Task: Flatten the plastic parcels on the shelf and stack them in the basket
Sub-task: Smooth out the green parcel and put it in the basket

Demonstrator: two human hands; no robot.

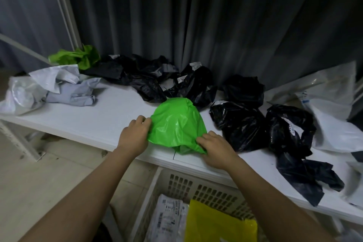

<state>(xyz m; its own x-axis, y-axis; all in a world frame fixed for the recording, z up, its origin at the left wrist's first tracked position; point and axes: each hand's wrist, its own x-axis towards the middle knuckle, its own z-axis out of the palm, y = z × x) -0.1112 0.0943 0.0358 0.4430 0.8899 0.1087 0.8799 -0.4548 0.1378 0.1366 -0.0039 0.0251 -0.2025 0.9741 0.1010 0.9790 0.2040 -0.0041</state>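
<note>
Nearest the camera, at six o'clock below the shelf edge, sits a white slotted plastic basket (177, 186) already holding a flat yellow plastic parcel (218, 224) beside a flat white labelled parcel (169, 220). Above it, on the white shelf (117, 112), both hands work a bright green crumpled plastic parcel (176, 125) lying near the front edge. The left hand (134, 135) pinches its nine o'clock edge between thumb and curled fingers (144, 121); the right hand (216, 150) grips the five o'clock corner, fingers curled into the plastic. Judging by the domed, still puffy film, the flattening step is in hand and not finished. The next move probably calls for pulling the two edges apart and pressing the trapped air out toward the far end, then lowering the sheet onto the yellow one. Crumpled black plastic parcels (241, 125) wait from twelve to three o'clock, a white-grey crumpled heap (59, 88) at ten, and another green crumpled parcel (78, 58) behind it.
</note>
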